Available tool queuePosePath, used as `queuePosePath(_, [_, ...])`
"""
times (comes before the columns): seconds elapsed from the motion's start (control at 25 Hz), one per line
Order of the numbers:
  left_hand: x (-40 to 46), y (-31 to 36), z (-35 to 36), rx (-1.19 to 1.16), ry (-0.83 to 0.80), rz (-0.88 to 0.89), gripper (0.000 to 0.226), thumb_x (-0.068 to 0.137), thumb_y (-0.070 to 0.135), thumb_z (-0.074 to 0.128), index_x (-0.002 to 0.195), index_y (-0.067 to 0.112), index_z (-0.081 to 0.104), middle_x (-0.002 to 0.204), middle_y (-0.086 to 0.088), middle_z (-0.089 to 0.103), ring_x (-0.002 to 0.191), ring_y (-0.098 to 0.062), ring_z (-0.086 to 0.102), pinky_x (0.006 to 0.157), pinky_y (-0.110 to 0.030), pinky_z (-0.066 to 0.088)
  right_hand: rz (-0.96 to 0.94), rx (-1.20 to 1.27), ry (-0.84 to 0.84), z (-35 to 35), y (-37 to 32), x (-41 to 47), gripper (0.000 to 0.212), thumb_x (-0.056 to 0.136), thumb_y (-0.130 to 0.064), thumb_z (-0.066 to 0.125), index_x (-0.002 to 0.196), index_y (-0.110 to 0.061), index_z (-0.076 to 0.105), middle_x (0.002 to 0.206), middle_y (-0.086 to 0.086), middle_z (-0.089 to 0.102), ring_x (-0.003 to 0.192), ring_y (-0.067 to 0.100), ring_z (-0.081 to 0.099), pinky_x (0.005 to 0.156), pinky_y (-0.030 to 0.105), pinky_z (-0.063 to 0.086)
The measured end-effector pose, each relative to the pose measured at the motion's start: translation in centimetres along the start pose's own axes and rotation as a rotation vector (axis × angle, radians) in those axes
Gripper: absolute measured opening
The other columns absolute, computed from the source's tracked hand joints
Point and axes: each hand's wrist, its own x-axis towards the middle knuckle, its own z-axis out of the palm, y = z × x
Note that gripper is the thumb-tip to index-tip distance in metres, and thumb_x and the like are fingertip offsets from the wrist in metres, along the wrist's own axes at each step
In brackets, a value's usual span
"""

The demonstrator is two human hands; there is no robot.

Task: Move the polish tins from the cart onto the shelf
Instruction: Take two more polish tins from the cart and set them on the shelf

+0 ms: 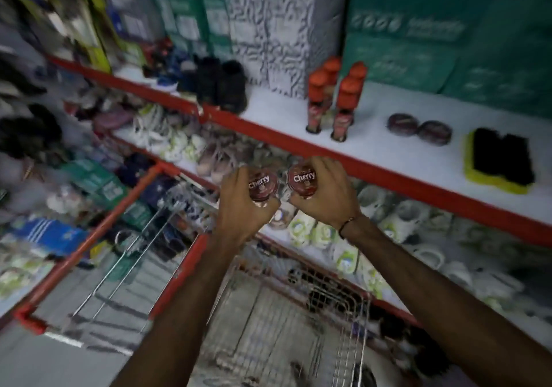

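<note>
Gripping tins (pixel 263 184) between fingers (pixel 321 167)

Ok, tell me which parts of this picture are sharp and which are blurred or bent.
Head view: sharpest at the centre, where the word Cherry reads on the tin in the left hand and the tin in the right hand; the left side and the cart are smeared by motion; the shelf edge slants from the wide lens; corners darken.

Both hands, left hand (pixel 239 204) and right hand (pixel 328 195), each grip a polish tin (pixel 263 185) (pixel 301 179) above the cart (pixel 167 267), near the shelf (pixel 373 144).
</note>
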Motion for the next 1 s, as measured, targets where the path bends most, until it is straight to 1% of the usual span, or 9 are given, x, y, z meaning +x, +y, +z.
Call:
queuePosePath(0.16, [3.4,8.3,3.8,-0.117,-0.007,0.173,0.054,0.063,0.035,0.074,0.11,0.013,0.062,0.105,-0.007,0.063,0.1,-0.026,0.056,0.085,-0.028,0.043,0.117,-0.057,0.166,-7.0,4.9,1.0,0.056,0.063,-0.058,0.071,0.105,-0.022,0.065,0.098,0.002,0.07,0.094,0.026,0.065,0.084,0.039,0.053])
queuePosePath(0.24, [4.8,12.3,6.5,-0.171,-0.049,0.241,0.054,0.06,0.027,0.076,0.11,0.013,0.063,0.106,-0.006,0.066,0.099,-0.024,0.056,0.084,-0.022,0.039,0.215,-0.085,0.267,-10.2,8.4,0.7,0.053,0.058,-0.054,0.074,0.101,-0.024,0.067,0.1,0.003,0.07,0.094,0.026,0.067,0.082,0.036,0.055])
queuePosePath(0.28, [5.6,14.2,7.9,-0.195,-0.096,0.252,0.053,0.059,0.025,0.076,0.11,0.013,0.062,0.107,-0.006,0.066,0.101,-0.024,0.056,0.086,-0.024,0.042,0.263,-0.114,0.285,-11.5,10.1,0.6,0.053,0.057,-0.049,0.075,0.102,-0.024,0.068,0.105,0.005,0.07,0.096,0.028,0.068,0.084,0.036,0.057])
queuePosePath(0.44, [8.2,19.9,13.1,-0.14,-0.369,0.211,0.044,0.067,0.027,0.08,0.103,0.008,0.064,0.102,-0.013,0.074,0.099,-0.033,0.068,0.086,-0.041,0.056,0.453,-0.237,0.087,-13.8,14.7,0.5,0.051,0.062,-0.031,0.08,0.111,-0.02,0.073,0.114,0.014,0.067,0.101,0.035,0.069,0.084,0.034,0.058])
queuePosePath(0.6, [9.7,20.4,15.9,-0.017,-0.494,0.207,0.038,0.076,0.036,0.075,0.105,0.012,0.066,0.106,-0.012,0.077,0.103,-0.034,0.07,0.085,-0.045,0.059,0.404,-0.323,0.02,-13.8,16.6,1.2,0.02,0.07,-0.034,0.072,0.087,-0.025,0.078,0.093,0.011,0.074,0.092,0.034,0.07,0.08,0.037,0.056])
queuePosePath(0.68, [10.5,20.3,16.6,0.043,-0.478,0.263,0.035,0.078,0.033,0.071,0.108,0.015,0.069,0.109,-0.01,0.075,0.103,-0.034,0.069,0.086,-0.045,0.058,0.354,-0.41,0.02,-14.1,17.6,1.7,0.019,0.075,-0.04,0.066,0.086,-0.029,0.077,0.094,0.003,0.077,0.097,0.03,0.069,0.098,0.041,0.051])
queuePosePath(0.76, [11.3,20.3,16.9,0.105,-0.459,0.316,0.035,0.081,0.032,0.07,0.112,0.016,0.07,0.113,-0.009,0.073,0.104,-0.033,0.068,0.086,-0.044,0.057,0.322,-0.432,0.02,-14.0,18.4,2.2,0.023,0.08,-0.043,0.065,0.096,-0.034,0.078,0.11,-0.003,0.077,0.108,0.028,0.067,0.116,0.046,0.036])
queuePosePath(0.84, [11.9,20.4,17.1,0.164,-0.461,0.343,0.036,0.083,0.034,0.068,0.114,0.017,0.071,0.114,-0.01,0.073,0.106,-0.034,0.067,0.087,-0.043,0.056,0.296,-0.427,-0.005,-13.9,18.9,2.7,0.025,0.084,-0.044,0.064,0.103,-0.036,0.077,0.118,-0.006,0.075,0.114,0.026,0.065,0.122,0.047,0.028])
queuePosePath(1.0, [12.4,20.2,17.1,0.204,-0.489,0.323,0.041,0.079,0.031,0.073,0.118,0.018,0.072,0.115,-0.014,0.072,0.107,-0.035,0.066,0.089,-0.042,0.056,0.298,-0.359,-0.012,-13.8,19.4,3.1,0.027,0.084,-0.044,0.066,0.105,-0.033,0.078,0.118,-0.004,0.076,0.114,0.026,0.066,0.124,0.046,0.025])
